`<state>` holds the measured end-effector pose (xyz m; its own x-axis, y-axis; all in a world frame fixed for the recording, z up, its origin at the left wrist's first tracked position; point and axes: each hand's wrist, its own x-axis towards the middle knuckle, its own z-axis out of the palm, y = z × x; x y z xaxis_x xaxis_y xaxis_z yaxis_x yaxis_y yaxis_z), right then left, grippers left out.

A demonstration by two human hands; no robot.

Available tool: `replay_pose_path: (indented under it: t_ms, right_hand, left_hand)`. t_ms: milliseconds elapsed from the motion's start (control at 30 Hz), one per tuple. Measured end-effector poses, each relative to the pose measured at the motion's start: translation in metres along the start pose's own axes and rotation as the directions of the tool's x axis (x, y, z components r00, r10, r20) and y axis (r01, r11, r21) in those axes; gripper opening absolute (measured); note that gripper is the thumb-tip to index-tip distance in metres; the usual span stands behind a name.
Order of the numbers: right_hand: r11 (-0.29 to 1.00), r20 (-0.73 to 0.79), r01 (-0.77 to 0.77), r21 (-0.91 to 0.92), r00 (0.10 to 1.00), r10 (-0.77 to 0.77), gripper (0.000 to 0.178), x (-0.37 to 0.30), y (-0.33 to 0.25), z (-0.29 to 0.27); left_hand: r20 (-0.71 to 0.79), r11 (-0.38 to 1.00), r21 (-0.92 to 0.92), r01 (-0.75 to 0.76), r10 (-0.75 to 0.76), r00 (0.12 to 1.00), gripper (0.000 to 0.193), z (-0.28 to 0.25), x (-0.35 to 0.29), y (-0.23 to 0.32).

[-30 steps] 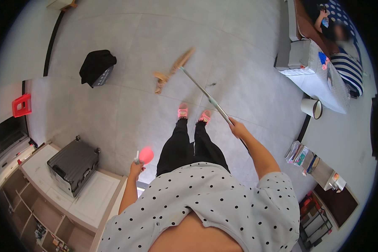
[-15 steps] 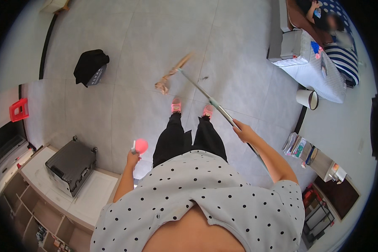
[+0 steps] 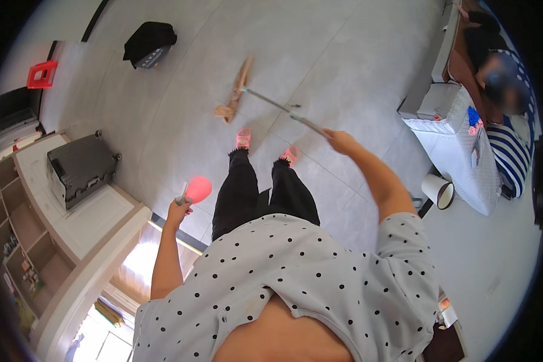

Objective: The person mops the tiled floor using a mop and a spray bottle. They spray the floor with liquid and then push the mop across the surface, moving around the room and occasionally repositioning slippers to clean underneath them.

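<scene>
My right hand (image 3: 341, 142) is closed around the metal pole of a flat mop (image 3: 268, 101), reaching out ahead and to the left. Its long head (image 3: 235, 90) lies on the floor beyond my feet, with brownish cloth bunched at the near end. To the left, my left hand (image 3: 178, 211) grips the grey-white handle of a pink, round-headed object (image 3: 199, 189); its exact kind is unclear. A small dark clump (image 3: 295, 107) lies on the floor by the mop pole.
A dark suitcase (image 3: 83, 168) rests on a white-topped cabinet at left. Far left stand a black-covered box (image 3: 152, 45) and a red stool (image 3: 41, 75). At right are a white bin (image 3: 438, 191), a sofa with a white cover (image 3: 452, 145), and a person (image 3: 495, 66).
My right hand has moved forward and slightly left with the mop, and its head has swung more upright in view. My view has turned; the left hand still holds the pink object.
</scene>
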<state>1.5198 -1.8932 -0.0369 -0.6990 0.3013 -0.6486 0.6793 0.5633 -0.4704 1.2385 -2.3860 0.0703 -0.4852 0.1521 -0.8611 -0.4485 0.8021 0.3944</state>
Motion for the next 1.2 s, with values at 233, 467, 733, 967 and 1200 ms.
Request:
replay_pose_path:
  t_ms: [233,467,733,967,1200]
  right_hand:
    - [0.955,0.027,-0.275,-0.109,0.960,0.279,0.039,-0.159,0.124,-0.037]
    - [0.645,0.154,-0.532,0.548,0.823,0.547,0.035,-0.229,0.061,-0.039]
    - [0.584,-0.087,-0.244,0.774,0.872,0.481,0.032,-0.087,0.059,-0.019]
    - [0.541,-0.037,-0.292,0.789,0.856,0.516,0.032,0.009,0.031,0.028]
    - [0.547,0.020,-0.378,0.747,0.835,0.550,0.038,-0.141,0.001,0.154]
  left_hand:
    - [0.049,0.974,-0.113,0.199,-0.194,0.980,0.015,0.048,-0.042,-0.066]
    - [0.018,0.972,0.077,0.221,-0.223,0.975,0.012,0.070,-0.064,-0.082]
    - [0.060,0.977,-0.034,0.212,-0.210,0.976,0.017,0.062,-0.038,-0.079]
    - [0.016,0.996,-0.082,0.022,-0.021,1.000,0.016,0.044,-0.042,-0.058]
    - [0.055,0.992,-0.116,0.042,-0.036,0.998,0.015,0.016,-0.038,-0.094]
